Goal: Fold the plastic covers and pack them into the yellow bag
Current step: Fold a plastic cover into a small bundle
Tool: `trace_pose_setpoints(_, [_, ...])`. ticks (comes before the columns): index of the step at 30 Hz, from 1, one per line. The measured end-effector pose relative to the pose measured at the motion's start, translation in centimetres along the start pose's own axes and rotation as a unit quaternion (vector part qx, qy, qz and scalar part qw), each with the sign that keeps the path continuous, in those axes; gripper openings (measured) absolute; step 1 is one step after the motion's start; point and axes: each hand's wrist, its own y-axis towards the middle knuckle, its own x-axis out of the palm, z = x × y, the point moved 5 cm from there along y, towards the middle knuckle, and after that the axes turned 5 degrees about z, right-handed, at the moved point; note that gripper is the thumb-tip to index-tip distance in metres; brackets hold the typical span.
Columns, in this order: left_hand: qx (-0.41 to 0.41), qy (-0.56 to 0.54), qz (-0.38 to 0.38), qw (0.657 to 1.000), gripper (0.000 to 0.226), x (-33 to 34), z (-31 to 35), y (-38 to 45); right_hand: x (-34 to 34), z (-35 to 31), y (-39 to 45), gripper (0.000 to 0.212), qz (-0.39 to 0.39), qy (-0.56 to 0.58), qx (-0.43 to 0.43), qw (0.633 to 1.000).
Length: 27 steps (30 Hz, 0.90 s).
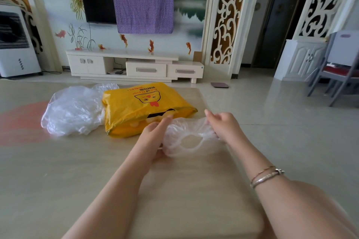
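A clear plastic cover point(189, 136) with an elastic rim is stretched between my two hands just above the table. My left hand point(155, 136) grips its left edge, and my right hand point(221, 124) pinches its right edge. The yellow bag point(143, 108), printed with a cartoon face, lies flat on the table just beyond my hands, its open side toward me. A loose heap of clear plastic covers point(73, 110) lies to the left of the bag, touching it.
The beige table point(97, 170) reaches its right edge near my right forearm. Beyond it are a tiled floor, a white TV cabinet point(134, 66), a white air cooler point(17, 44) at left and a grey chair point(338, 72) at right.
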Motion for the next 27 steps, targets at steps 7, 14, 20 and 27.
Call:
trace_pose_setpoints(7, [0.098, -0.036, 0.069, 0.992, 0.024, -1.0, 0.6, 0.1, 0.9, 0.6, -0.3, 0.010, -0.036, 0.090, 0.078, 0.992])
trace_pose_setpoints(14, [0.178, 0.228, 0.165, 0.943, 0.024, -1.6, 0.9, -0.5, 1.1, 0.9, 0.2, 0.010, 0.035, -0.132, -0.069, 0.988])
trace_pose_setpoints(20, [0.226, 0.309, 0.205, 0.901, 0.051, -1.8, 1.4, -0.7, 1.5, 1.1, -0.1, 0.023, 0.026, -0.262, -0.074, 0.962])
trace_pose_setpoints(27, [0.448, 0.363, 0.045, 0.816, 0.026, 1.1, 1.5, -0.9, 1.2, 0.4, -1.4, 0.039, 0.011, -0.329, -0.183, 0.926])
